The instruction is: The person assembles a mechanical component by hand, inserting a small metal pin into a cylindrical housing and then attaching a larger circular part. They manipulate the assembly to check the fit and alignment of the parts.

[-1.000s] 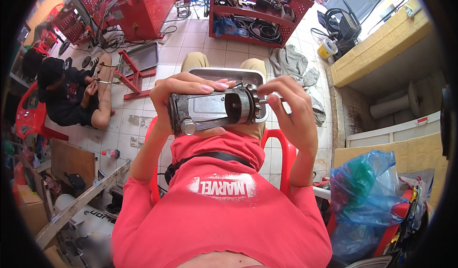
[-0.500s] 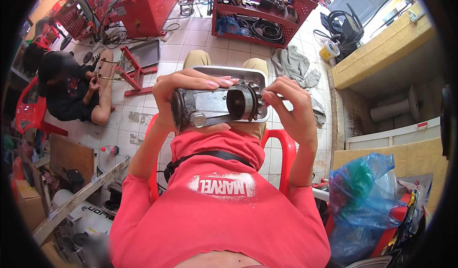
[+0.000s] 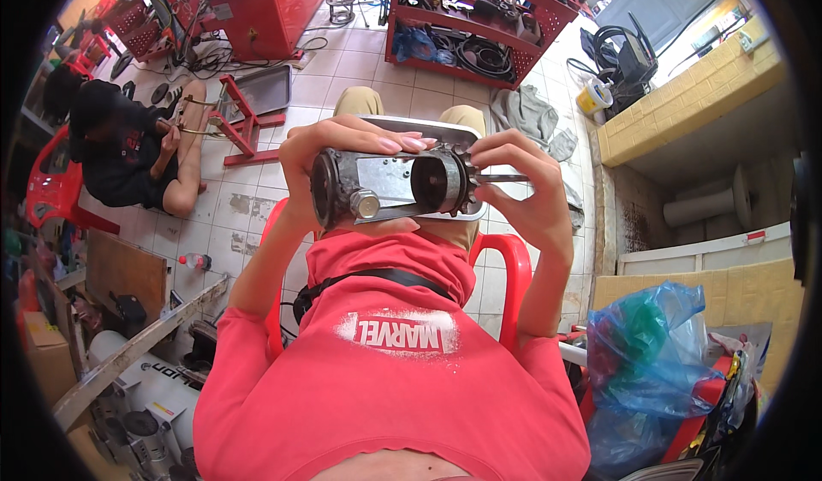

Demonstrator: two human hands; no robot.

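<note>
Above my lap, my left hand (image 3: 330, 147) is wrapped round a greasy metal cylindrical housing (image 3: 344, 173). Its fingers lie along the far side and the thumb along the near side. The housing has an open window with a pale metal plate inside, and a round silver stub (image 3: 366, 204) on its near side. A toothed sprocket (image 3: 467, 181) sits at the right end, where my right hand (image 3: 531, 181) grips its rim between fingers and thumb. From the sprocket a thin shaft (image 3: 507, 178) sticks out to the right, between the fingers. Beneath lies a silver metal tray (image 3: 467, 126).
On the left, another person (image 3: 128, 147) sits low beside a red metal stand (image 3: 240, 126). A red tool cart (image 3: 479, 23) stands ahead. Grey cloth (image 3: 527, 117) lies on the floor at right. Blue plastic bags (image 3: 646, 344) hang near my right elbow; a bottle (image 3: 197, 262) is at left.
My right hand has shifted from a pinch at the shaft to a wider grip round the sprocket's rim, and the shaft now shows. The left hand keeps its hold, with the housing turned slightly.
</note>
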